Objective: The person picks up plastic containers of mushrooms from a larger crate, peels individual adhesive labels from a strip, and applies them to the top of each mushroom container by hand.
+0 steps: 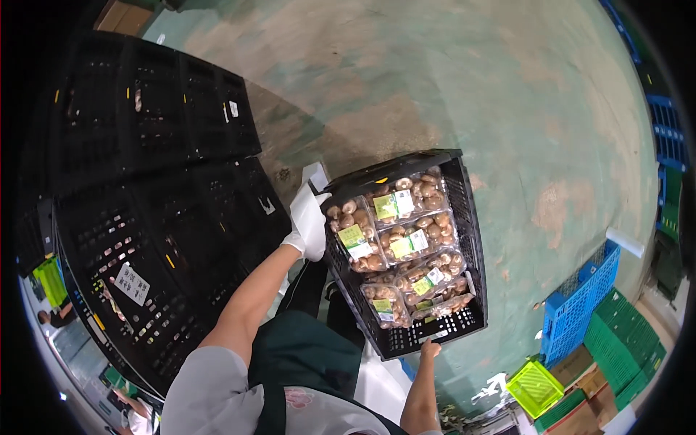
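Observation:
A black plastic crate (475, 246) is held in front of me, tilted and turned. Inside it sit several clear packs of brown mushrooms (436, 230), each with a green and white label; the packs at the near end lean over one another. My left hand (310, 226), in a white glove, is closed on the crate's left end by the rim. The right hand (431, 349) grips the near rim at the lower right, its fingers partly hidden by the crate wall. Bare crate bottom shows near that hand.
Stacked black crates (181, 163) rise close on my left, one bearing a white paper tag (133, 283). At right lie a blue pallet (580, 304), green crates (625, 341), a yellow-green basket (535, 388) and cardboard. Other people (141, 417) show at lower left.

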`<act>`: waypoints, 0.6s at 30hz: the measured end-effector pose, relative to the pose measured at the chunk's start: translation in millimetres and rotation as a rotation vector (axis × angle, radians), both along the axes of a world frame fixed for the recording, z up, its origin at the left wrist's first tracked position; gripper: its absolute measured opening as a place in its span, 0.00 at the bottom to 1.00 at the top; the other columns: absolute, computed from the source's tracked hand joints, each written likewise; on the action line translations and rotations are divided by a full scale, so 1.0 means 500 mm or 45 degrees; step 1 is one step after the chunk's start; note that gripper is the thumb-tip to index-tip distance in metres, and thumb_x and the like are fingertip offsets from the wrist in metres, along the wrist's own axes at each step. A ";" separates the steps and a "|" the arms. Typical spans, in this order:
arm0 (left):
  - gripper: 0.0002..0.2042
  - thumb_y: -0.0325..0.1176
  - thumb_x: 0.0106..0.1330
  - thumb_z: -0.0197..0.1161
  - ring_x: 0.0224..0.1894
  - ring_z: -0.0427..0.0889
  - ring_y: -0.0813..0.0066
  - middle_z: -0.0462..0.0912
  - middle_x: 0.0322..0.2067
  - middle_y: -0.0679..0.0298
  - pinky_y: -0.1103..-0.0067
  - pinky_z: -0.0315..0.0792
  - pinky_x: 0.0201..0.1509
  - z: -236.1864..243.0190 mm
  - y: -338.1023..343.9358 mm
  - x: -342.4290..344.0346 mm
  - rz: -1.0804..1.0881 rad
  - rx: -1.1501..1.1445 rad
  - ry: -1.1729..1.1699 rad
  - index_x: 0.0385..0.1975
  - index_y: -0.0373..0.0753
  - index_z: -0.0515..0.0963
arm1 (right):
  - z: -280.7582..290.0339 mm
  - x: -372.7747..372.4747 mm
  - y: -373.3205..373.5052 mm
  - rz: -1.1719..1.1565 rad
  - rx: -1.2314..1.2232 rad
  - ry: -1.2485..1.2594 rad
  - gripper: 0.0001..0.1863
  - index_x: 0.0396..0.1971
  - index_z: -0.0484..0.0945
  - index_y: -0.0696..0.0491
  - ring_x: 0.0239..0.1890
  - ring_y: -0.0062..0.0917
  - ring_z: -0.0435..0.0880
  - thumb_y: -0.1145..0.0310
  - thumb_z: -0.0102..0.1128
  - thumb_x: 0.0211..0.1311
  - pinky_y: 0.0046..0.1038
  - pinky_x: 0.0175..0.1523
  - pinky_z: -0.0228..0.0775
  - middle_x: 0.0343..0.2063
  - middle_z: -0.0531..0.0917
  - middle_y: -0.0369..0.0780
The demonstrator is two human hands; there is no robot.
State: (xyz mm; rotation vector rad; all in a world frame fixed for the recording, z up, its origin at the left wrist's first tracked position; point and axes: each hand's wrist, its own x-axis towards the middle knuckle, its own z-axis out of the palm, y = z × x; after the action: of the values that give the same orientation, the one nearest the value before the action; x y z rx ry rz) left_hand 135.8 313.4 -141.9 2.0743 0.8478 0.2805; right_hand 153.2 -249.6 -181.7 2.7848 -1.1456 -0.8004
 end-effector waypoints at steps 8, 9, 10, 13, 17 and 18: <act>0.20 0.19 0.41 0.53 0.39 0.76 0.54 0.75 0.37 0.52 0.71 0.71 0.44 0.067 -0.080 0.040 0.098 0.132 -0.020 0.38 0.38 0.77 | -0.122 -0.023 -0.316 0.156 -0.193 0.092 0.25 0.29 0.72 0.67 0.10 0.33 0.75 0.53 0.56 0.57 0.33 0.15 0.69 0.14 0.77 0.45; 0.19 0.20 0.40 0.54 0.38 0.75 0.54 0.75 0.36 0.52 0.71 0.71 0.43 0.079 -0.085 0.047 0.077 0.224 -0.006 0.37 0.38 0.78 | -0.123 -0.025 -0.322 0.130 -0.171 0.114 0.24 0.30 0.73 0.66 0.12 0.33 0.76 0.54 0.56 0.57 0.33 0.16 0.70 0.17 0.78 0.46; 0.19 0.21 0.40 0.55 0.37 0.75 0.55 0.74 0.35 0.53 0.71 0.71 0.41 0.088 -0.090 0.055 0.058 0.314 0.009 0.36 0.38 0.78 | -0.122 -0.023 -0.329 0.112 -0.118 0.113 0.24 0.31 0.73 0.66 0.12 0.33 0.76 0.55 0.56 0.57 0.33 0.16 0.70 0.18 0.79 0.46; 0.17 0.22 0.39 0.57 0.35 0.75 0.55 0.74 0.34 0.53 0.70 0.70 0.40 0.099 -0.113 0.074 0.101 0.210 0.048 0.34 0.38 0.78 | -0.094 0.003 -0.349 0.032 0.005 0.124 0.23 0.32 0.73 0.66 0.13 0.34 0.76 0.55 0.54 0.58 0.34 0.15 0.68 0.20 0.79 0.47; 0.14 0.22 0.54 0.52 0.33 0.76 0.68 0.74 0.33 0.57 0.77 0.71 0.35 0.087 -0.112 0.076 0.090 0.043 0.062 0.41 0.38 0.75 | -0.084 -0.007 -0.407 0.120 -0.193 0.252 0.25 0.31 0.72 0.66 0.18 0.35 0.78 0.52 0.53 0.59 0.34 0.18 0.70 0.21 0.79 0.47; 0.13 0.23 0.56 0.51 0.32 0.76 0.71 0.74 0.32 0.59 0.78 0.71 0.34 0.086 -0.115 0.077 0.090 0.084 0.024 0.41 0.38 0.75 | -0.081 -0.020 -0.312 0.014 -0.047 0.074 0.27 0.31 0.73 0.67 0.19 0.35 0.79 0.51 0.54 0.58 0.34 0.20 0.71 0.21 0.80 0.48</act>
State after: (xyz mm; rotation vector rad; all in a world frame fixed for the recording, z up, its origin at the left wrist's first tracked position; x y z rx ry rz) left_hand 174.4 255.7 -99.1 2.1138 0.9359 0.3318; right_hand 143.3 -405.5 -222.3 2.7164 -1.1230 -0.8443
